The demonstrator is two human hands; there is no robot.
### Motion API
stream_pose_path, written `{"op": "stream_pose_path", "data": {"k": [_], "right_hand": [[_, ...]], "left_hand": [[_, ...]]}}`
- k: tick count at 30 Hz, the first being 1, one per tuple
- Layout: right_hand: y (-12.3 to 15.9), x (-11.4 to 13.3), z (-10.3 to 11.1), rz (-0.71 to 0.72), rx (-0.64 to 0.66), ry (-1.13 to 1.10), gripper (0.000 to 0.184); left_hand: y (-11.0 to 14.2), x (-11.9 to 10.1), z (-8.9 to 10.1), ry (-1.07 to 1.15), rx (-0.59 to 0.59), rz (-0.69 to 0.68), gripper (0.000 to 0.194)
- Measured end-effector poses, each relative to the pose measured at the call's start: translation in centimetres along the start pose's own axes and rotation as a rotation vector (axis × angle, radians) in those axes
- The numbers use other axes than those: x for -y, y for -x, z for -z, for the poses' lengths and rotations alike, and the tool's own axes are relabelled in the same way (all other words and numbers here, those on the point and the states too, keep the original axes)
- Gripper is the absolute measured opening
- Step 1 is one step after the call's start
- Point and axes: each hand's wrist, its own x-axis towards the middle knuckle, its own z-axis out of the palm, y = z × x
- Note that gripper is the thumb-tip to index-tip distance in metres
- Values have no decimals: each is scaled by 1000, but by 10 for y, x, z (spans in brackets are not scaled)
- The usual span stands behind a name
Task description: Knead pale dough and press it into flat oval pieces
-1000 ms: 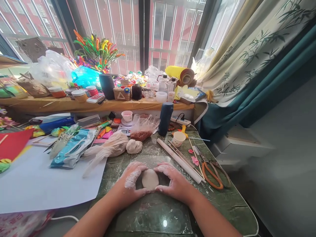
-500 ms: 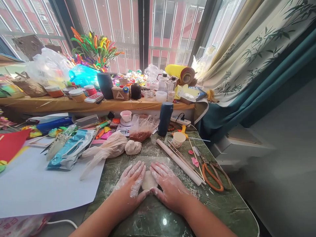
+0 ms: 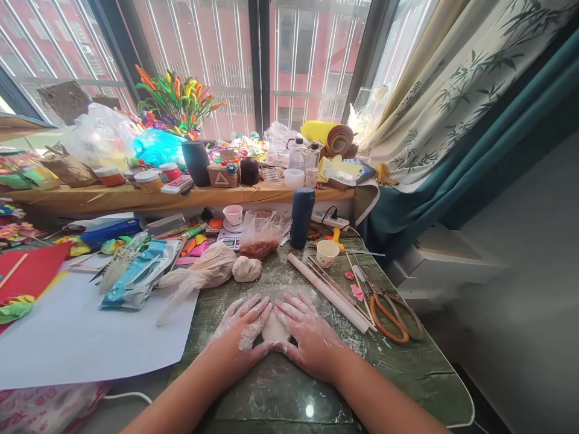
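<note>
A flattened pale round of clay or dough (image 3: 275,329) lies on the dark green tabletop between my hands. From the left, my left hand (image 3: 240,325) rests against its edge, fingers stretched forward and dusted with white powder. My right hand (image 3: 308,331) mirrors it on the other side, its fingers also extended and powdery. The thumbs meet at the near edge of the round, and the fingers cover parts of its sides. Beyond the hands sits a lump of the same pale material (image 3: 246,269), beside a crumpled plastic bag (image 3: 203,268).
To the right lie a pale rolling rod (image 3: 328,292), thin sticks, orange-handled scissors (image 3: 389,319) and a paper cup (image 3: 326,254). A dark blue cylinder (image 3: 303,218) stands behind. White paper (image 3: 90,349) and a blue packet (image 3: 140,274) occupy the left.
The camera view has shifted slightly, so objects on the left appear a little further right. My hands stay around the pale round with hardly any change.
</note>
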Motion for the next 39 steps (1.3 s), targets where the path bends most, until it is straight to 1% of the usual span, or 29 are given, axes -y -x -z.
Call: {"op": "stream_pose_path", "data": {"k": [2,5,8,10,11,13,15,17,19,21,23,26,28,30,31,34,36,39], "right_hand": [[3,-2,-2,9,-71,20,64],[8,-11,-6,-69,-258,-19,54],[11,-23,-9,-203,-442,-134,46],[12,-30,-10,-273,-514,-186,46],[11,-32,-12,-291,-524,-192,47],[9,-33,-14,-278,-487,-161,49],[6,-30,-17,-254,-401,-94,51],[2,-27,-19,-282,-314,-24,51],[-2,-25,-19,-346,-252,17,48],[-5,-24,-18,-387,-212,30,47],[-7,-24,-17,-396,-189,38,46],[-7,-25,-16,-400,-187,46,46],[-7,-25,-16,-389,-198,40,45],[-6,-25,-16,-368,-209,31,44],[-6,-25,-16,-361,-214,28,44],[-6,-25,-15,-366,-221,20,44],[-6,-25,-14,-380,-221,10,44],[-6,-25,-13,-389,-217,1,47]], "left_hand": [[3,-1,-2,21,-46,8,70],[3,-3,-6,77,-113,36,68],[-6,-14,-10,141,-112,109,65],[-14,-26,-11,162,-98,138,69],[-19,-31,-12,167,-102,145,68],[-25,-41,-13,173,-94,151,56],[-29,-46,-14,164,-76,157,45],[-31,-48,-15,141,-67,150,41],[-32,-45,-15,125,-59,113,40],[-34,-39,-11,127,-33,47,41],[-37,-30,-3,141,27,-50,45],[-39,-18,13,170,155,-216,52],[-36,-15,19,191,201,-284,54],[-31,-19,18,199,171,-262,53],[-29,-24,15,195,128,-213,52],[-25,-42,0,143,-94,30,39],[-27,-52,-8,136,-119,78,32],[-34,-59,-14,88,-79,70,22]]}}
